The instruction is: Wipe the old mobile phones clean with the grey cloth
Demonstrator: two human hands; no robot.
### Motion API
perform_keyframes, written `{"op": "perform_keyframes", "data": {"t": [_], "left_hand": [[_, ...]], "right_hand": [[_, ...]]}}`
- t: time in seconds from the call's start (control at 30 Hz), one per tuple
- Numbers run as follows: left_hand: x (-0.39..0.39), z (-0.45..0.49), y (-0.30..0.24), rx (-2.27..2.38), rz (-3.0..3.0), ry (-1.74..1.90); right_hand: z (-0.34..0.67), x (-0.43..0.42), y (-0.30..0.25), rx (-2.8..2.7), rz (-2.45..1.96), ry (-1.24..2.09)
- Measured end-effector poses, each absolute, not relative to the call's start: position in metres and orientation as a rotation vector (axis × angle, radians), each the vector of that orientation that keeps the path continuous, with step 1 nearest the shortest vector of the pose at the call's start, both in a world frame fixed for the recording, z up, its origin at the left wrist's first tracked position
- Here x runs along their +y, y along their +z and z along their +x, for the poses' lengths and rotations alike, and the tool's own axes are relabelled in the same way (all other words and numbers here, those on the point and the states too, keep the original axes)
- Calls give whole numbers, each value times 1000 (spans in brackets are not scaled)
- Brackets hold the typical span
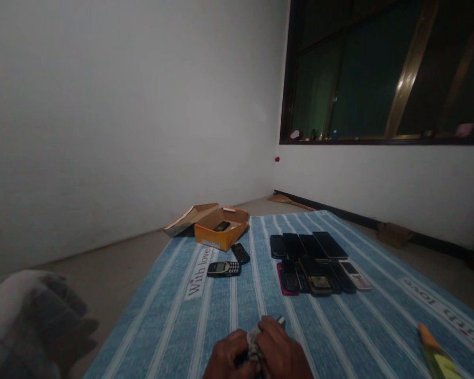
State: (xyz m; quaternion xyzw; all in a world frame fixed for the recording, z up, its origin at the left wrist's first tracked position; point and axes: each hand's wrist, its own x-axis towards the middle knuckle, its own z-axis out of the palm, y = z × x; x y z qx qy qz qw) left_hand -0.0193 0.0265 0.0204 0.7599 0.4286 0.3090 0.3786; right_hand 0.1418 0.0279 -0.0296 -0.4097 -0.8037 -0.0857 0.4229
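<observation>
My left hand (226,357) and my right hand (284,351) are close together at the bottom middle, both with fingers curled in. Between them is a crumpled greyish cloth (253,342), gripped by both. A small pale-and-blue end of some object (280,319) pokes out beyond my right fingers; the rest of it is hidden. Ahead and left lie a keypad phone (224,269) and a dark phone (240,253). Two rows of phones sit to the right, among them a large black smartphone (329,245), a pink-edged phone (288,279) and a white phone (355,275).
An orange cardboard box (211,239) stands open at the far left of the striped blue cloth (174,326), a phone (221,226) inside. An orange-tipped green-and-yellow container (438,355) is at lower right. Grey fabric (27,316) fills the lower left; a broom (288,200) lies beyond.
</observation>
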Motion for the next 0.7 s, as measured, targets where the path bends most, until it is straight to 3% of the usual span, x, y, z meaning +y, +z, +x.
{"op": "perform_keyframes", "data": {"t": [0.7], "left_hand": [[27, -21, 14, 1069, 1995, 843]], "right_hand": [[155, 30, -13, -1912, -1101, -217]]}}
